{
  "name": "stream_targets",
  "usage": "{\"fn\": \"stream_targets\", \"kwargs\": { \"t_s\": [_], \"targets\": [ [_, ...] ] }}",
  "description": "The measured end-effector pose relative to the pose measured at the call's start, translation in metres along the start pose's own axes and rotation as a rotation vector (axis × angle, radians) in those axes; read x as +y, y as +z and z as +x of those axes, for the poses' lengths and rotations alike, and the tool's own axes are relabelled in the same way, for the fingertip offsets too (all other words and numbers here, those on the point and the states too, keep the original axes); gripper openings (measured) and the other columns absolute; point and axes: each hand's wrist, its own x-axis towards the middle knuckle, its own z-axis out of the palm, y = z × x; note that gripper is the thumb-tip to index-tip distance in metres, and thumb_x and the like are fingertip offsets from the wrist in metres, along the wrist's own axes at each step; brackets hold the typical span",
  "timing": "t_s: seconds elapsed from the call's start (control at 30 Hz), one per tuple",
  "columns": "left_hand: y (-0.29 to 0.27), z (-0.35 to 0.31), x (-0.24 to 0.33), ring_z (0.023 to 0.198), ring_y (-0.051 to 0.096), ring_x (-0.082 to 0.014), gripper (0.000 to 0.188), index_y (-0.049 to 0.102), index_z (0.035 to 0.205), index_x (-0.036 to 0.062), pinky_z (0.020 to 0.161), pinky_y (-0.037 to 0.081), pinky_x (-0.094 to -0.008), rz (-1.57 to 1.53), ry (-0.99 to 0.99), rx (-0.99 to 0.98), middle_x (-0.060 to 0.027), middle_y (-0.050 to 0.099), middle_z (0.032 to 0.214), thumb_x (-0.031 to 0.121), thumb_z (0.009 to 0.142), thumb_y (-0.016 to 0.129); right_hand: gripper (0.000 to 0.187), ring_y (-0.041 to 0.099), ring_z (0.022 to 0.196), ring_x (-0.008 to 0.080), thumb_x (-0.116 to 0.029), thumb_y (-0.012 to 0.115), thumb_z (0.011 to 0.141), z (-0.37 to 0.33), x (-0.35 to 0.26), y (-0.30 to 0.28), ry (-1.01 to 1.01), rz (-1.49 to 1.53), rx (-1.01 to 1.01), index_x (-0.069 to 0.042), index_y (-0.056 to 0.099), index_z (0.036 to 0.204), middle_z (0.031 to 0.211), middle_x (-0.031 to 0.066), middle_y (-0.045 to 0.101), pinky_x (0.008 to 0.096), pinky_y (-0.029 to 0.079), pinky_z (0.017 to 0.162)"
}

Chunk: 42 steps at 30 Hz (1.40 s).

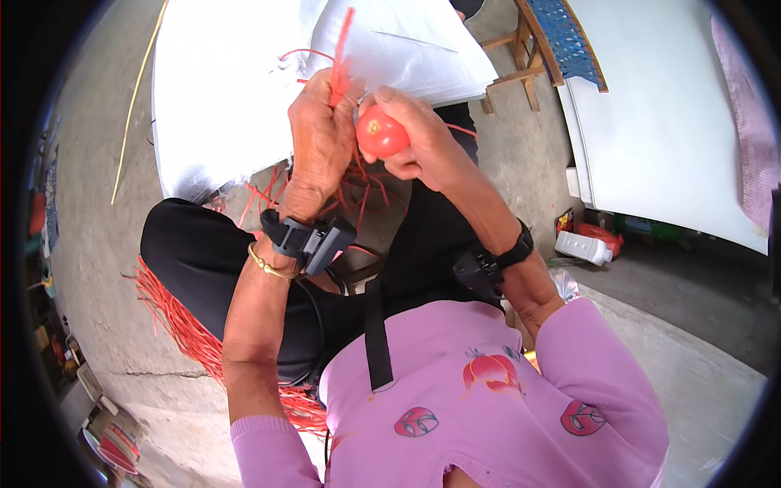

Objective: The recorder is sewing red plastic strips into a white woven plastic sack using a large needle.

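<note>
**We are seemingly working midway**

Our left hand (317,138) is clamping red strands (343,49) near the white sheets (228,89); our right hand (427,142), just beside it, is gripping a red ball-like thing (386,137). Some strands are lying against the sheets' edge, fastened or not we cannot tell. Much is probably remaining: a red bundle (183,325) is lying beside our left thigh (199,260).
</note>
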Motion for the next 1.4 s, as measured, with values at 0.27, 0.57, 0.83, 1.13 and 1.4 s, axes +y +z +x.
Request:
{"fn": "stream_targets", "kwargs": {
  "t_s": [0.27, 0.57, 0.83, 1.13, 1.4],
  "targets": [
    [-0.004, -0.002, 0.005, 0.065, 0.048, -0.0077, 0.029, 0.063, 0.082, -0.0005, 0.06, 0.04, -0.0237, -0.321, -0.397, -0.157, -0.0002, 0.055, 0.067, 0.029, 0.086, 0.06, 0.034, 0.032, 0.046, 0.0047, -0.041, 0.038, 0.094, 0.004, 0.014, -0.033, -0.101, 0.365, 0.099, -0.01, 0.049, 0.101, 0.079, 0.0099, 0.058, 0.0181, 0.028, 0.041],
    [0.014, -0.014, 0.001, 0.08, 0.057, -0.0116, 0.024, 0.064, 0.089, -0.0014, 0.077, 0.044, -0.0261, -0.352, -0.585, -0.28, -0.0056, 0.064, 0.081, 0.021, 0.087, 0.057, 0.03, 0.05, 0.058, 0.0163, -0.027, 0.065, 0.078, -0.056, 0.07, -0.057, -0.277, -0.535, 0.21, -0.008, 0.051, 0.097, 0.08, 0.0067, 0.053, 0.029, 0.042, 0.05],
    [0.015, -0.016, -0.002, 0.045, 0.026, -0.0006, 0.021, 0.066, 0.088, 0.0035, 0.042, 0.019, -0.0191, -0.397, -0.673, -0.26, 0.0039, 0.059, 0.068, 0.023, 0.084, 0.06, 0.027, 0.058, 0.074, 0.0284, -0.021, 0.065, 0.074, -0.186, 0.115, -0.087, -0.108, -1.133, 0.43, -0.008, 0.053, 0.094, 0.089, 0.011, 0.055, 0.0336, 0.047, 0.063],
    [0.015, -0.015, -0.009, 0.044, 0.028, 0.0001, 0.023, 0.065, 0.093, 0.0032, 0.041, 0.021, -0.0172, -0.408, -0.678, -0.311, -0.0012, 0.065, 0.081, 0.024, 0.084, 0.06, 0.029, 0.053, 0.092, 0.0304, -0.024, 0.061, 0.079, -0.227, 0.113, -0.072, -0.205, -1.143, 0.44, -0.006, 0.054, 0.1, 0.099, 0.012, 0.053, 0.0349, 0.047, 0.071],
    [0.013, -0.016, -0.014, 0.044, 0.028, 0.0008, 0.024, 0.065, 0.095, 0.0042, 0.041, 0.02, -0.0165, -0.396, -0.696, -0.351, 0.0013, 0.065, 0.082, 0.025, 0.084, 0.06, 0.036, 0.058, 0.078, 0.0322, -0.025, 0.068, 0.075, -0.228, 0.093, -0.086, 0.268, -0.966, 0.4, -0.004, 0.053, 0.1, 0.099, 0.0142, 0.056, 0.0375, 0.048, 0.068]
  ]
}}
